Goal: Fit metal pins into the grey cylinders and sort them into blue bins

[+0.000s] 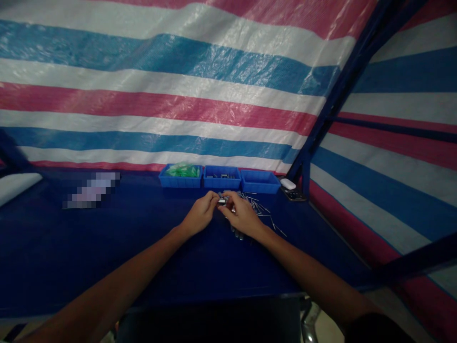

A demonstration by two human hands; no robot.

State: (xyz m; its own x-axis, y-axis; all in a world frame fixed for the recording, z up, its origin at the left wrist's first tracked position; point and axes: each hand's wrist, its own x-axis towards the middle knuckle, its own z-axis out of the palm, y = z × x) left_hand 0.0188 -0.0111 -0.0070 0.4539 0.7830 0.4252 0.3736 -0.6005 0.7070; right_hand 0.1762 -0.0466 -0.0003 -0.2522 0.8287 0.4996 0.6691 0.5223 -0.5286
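Over the blue table, my left hand (201, 213) and my right hand (243, 215) meet, fingertips closed in a pinch. Between them is a small, shiny, light-coloured piece (222, 201), too small to name. Thin metal rods (262, 208) lie scattered just beyond and right of my right hand, which partly covers the pile. Several short grey cylindrical pieces (237, 233) show below that hand's palm.
Along the back stand three blue bins: one with green bagged items (183, 170), one with small metal parts (222, 177), and a third bin (260, 182). A phone (294, 194) with a white case (287, 184) lies right. Striped sheeting (160, 105) hangs behind.
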